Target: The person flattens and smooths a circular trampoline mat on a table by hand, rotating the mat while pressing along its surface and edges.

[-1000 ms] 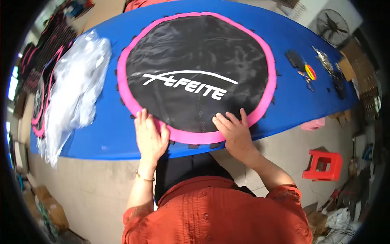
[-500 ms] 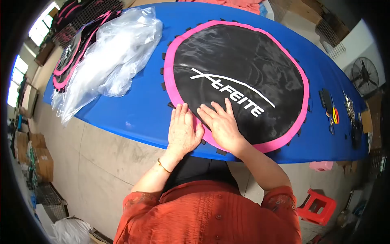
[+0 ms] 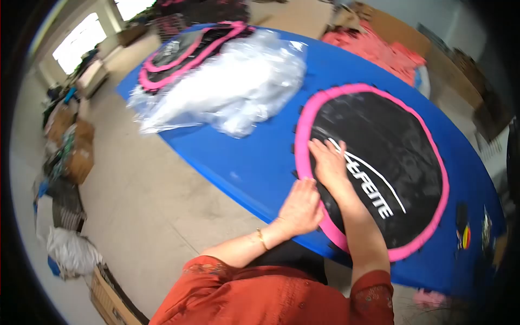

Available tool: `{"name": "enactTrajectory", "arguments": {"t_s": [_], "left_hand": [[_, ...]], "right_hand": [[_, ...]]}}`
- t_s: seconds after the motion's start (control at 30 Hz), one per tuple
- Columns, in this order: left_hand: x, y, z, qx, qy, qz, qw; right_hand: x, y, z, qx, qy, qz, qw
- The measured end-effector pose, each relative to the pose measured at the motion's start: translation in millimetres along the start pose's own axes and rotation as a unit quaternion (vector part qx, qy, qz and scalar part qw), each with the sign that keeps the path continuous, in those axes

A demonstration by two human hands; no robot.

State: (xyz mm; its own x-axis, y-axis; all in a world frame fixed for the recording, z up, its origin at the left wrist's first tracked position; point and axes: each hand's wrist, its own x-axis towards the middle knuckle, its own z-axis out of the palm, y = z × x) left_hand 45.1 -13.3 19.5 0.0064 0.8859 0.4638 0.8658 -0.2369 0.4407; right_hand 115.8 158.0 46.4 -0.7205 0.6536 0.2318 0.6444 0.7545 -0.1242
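A round black mat with a pink border and white "FEITE" lettering lies on the blue table. My left hand rests on the pink border at the mat's near left edge, fingers close together and fairly flat. Higher up, my right hand lies on the black fabric beside the lettering, its fingers stretched and apart. Neither hand appears to hold anything. Small black tabs stick out around the mat's rim, and motion blur softens the details.
Clear plastic bags lie on the blue table, beside more pink-edged black mats. Scissors with coloured handles lie at the right. Pink cloth is piled behind the table. Cardboard boxes stand along the left.
The view has swung left, so table and mat appear farther right. My right hand has moved up along the mat's left side; my left hand stays at the border, slightly farther up.
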Motion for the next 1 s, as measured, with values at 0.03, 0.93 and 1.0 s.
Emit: {"name": "enactTrajectory", "arguments": {"t_s": [0.03,0.93,1.0], "left_hand": [[1.0,1.1,-1.4,-0.002,-0.011,-0.01,1.0],[-3.0,-6.0,7.2,0.01,0.002,-0.006,1.0],[3.1,-4.3,-3.1,-0.027,-0.001,-0.011,1.0]], "right_hand": [[2.0,2.2,3.3,0.008,0.014,-0.006,1.0],[-170.0,-5.1,-51.6,0.029,0.016,-0.028,0.999],[-153.6,4.6,-44.5,0.025,0.049,-0.043,0.998]]}}
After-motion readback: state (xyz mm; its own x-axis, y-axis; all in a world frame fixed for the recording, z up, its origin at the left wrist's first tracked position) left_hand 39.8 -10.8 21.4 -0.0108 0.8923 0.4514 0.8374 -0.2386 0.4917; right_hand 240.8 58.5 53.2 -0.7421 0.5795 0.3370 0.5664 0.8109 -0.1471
